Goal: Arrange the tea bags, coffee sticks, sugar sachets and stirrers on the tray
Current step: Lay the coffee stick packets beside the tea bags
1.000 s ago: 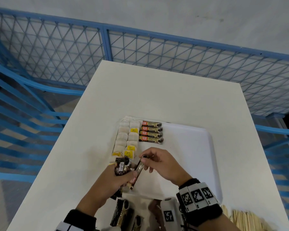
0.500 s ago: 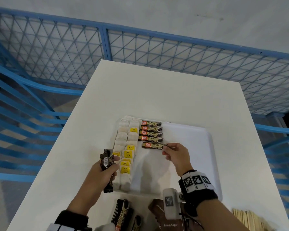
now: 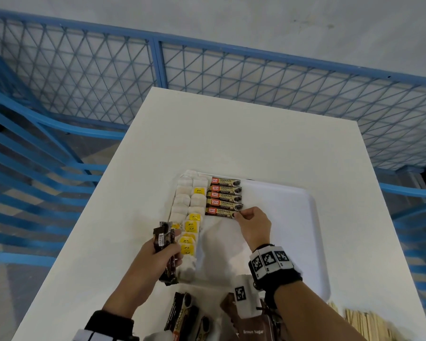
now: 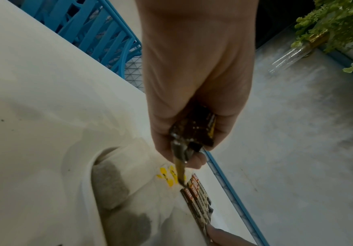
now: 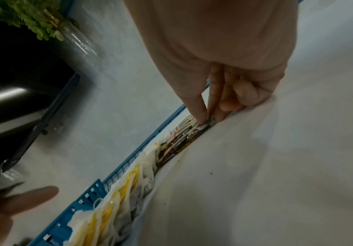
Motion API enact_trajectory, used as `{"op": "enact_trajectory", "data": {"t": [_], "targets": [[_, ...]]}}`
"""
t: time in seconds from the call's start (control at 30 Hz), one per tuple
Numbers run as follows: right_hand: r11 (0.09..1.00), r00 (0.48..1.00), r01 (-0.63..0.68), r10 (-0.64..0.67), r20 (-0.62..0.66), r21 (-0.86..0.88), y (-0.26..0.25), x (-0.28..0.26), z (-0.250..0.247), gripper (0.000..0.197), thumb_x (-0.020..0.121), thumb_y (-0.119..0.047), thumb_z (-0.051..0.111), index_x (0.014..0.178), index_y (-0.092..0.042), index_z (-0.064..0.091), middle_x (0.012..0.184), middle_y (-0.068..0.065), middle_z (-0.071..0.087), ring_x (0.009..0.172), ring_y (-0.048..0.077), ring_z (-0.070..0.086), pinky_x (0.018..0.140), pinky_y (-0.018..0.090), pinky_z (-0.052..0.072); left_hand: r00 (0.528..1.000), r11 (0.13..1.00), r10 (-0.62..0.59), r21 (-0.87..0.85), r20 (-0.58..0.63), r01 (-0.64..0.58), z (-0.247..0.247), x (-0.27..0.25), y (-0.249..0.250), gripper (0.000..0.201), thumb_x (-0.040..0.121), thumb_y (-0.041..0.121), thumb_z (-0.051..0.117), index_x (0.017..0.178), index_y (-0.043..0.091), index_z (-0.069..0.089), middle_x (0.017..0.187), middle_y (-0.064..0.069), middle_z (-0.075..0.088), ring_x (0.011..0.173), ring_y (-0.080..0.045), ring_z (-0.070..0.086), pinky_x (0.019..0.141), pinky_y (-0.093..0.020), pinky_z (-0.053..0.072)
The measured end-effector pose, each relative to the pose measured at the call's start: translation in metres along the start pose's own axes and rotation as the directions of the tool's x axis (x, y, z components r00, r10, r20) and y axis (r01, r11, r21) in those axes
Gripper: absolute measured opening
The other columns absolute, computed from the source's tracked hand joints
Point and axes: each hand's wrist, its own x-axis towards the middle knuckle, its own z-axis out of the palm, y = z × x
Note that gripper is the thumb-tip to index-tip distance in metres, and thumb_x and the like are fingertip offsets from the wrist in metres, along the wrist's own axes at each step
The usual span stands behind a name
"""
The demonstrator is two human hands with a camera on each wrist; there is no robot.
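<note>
The right hand (image 3: 252, 226) reaches forward, thumb and fingers (image 5: 198, 106) pinched together at their tips. The left hand (image 3: 159, 257) is a closed fist, fingers curled.

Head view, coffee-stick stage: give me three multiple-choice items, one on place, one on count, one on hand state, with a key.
1. Where do the white tea bags lie on the white plastic tray?
A. left side
B. right side
C. middle

2. How many dark coffee sticks lie in the row on the tray?
A. three
B. five
C. eight

3. What does the left hand do?
A. lies flat on the table
B. grips a bundle of coffee sticks
C. holds a stirrer

Key: 1 A, the bags fill two columns along the left rim. 2 B, five labels stack up, the nearest pinched by the right hand. 3 B, fingers curl round the bundle.
</note>
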Motion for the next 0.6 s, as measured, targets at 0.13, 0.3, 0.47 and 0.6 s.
{"op": "enact_trajectory", "data": {"t": [0.13, 0.3, 0.47, 0.6], "targets": [[0.998, 0.998, 0.056, -0.056, -0.022, 0.001, -0.003, -0.002, 0.000, 0.016, 0.083, -0.018, 0.067, 0.088, -0.010, 0.054, 0.072, -0.002, 0.056, 0.073, 0.016, 0.054, 0.054, 0.010, 0.034, 1.000, 0.995, -0.006, -0.096, 0.017, 0.007, 0.002, 0.001, 0.002, 0.027, 0.091, 0.000, 0.052, 0.110, 0.018, 0.061, 0.076, -0.004, 0.070, 0.079, -0.022, 0.068, 0.075, -0.029, 0.056], [0.973, 0.952, 0.228, -0.230, 0.201, 0.035, -0.016, -0.034, 0.002, 0.006, 0.088, -0.022, 0.061, 0.085, -0.018, 0.059, 0.075, -0.008, 0.059, 0.068, 0.006, 0.053, 0.058, 0.005, 0.040, 0.998, 0.991, 0.026, -0.135, 0.064, -0.018, 0.003, 0.000, 0.004, 0.028, 0.091, -0.002, 0.051, 0.115, 0.009, 0.060, 0.100, -0.014, 0.072, 0.099, -0.027, 0.068, 0.091, -0.038, 0.050], [0.986, 0.723, 0.165, -0.103, 0.683, -0.025, -0.025, -0.075, -0.003, 0.038, 0.095, -0.048, 0.040, 0.082, -0.018, 0.060, 0.073, -0.005, 0.064, 0.056, 0.006, 0.052, 0.051, 0.012, 0.038, 0.995, 0.978, 0.071, -0.200, 0.065, -0.057, 0.007, -0.003, 0.008, 0.026, 0.086, 0.005, 0.055, 0.111, 0.008, 0.060, 0.110, -0.008, 0.071, 0.106, -0.024, 0.066, 0.095, -0.039, 0.046], [0.999, 0.487, -0.037, 0.013, 0.873, 0.006, -0.029, -0.092, -0.003, 0.057, 0.094, -0.059, 0.025, 0.084, -0.018, 0.064, 0.077, 0.002, 0.069, 0.058, 0.009, 0.057, 0.050, 0.017, 0.038, 0.985, 0.972, 0.144, -0.204, 0.100, -0.121, 0.007, -0.008, 0.011, 0.041, 0.075, 0.012, 0.071, 0.115, 0.010, 0.060, 0.116, -0.006, 0.068, 0.110, -0.020, 0.063, 0.099, -0.039, 0.044]]}}
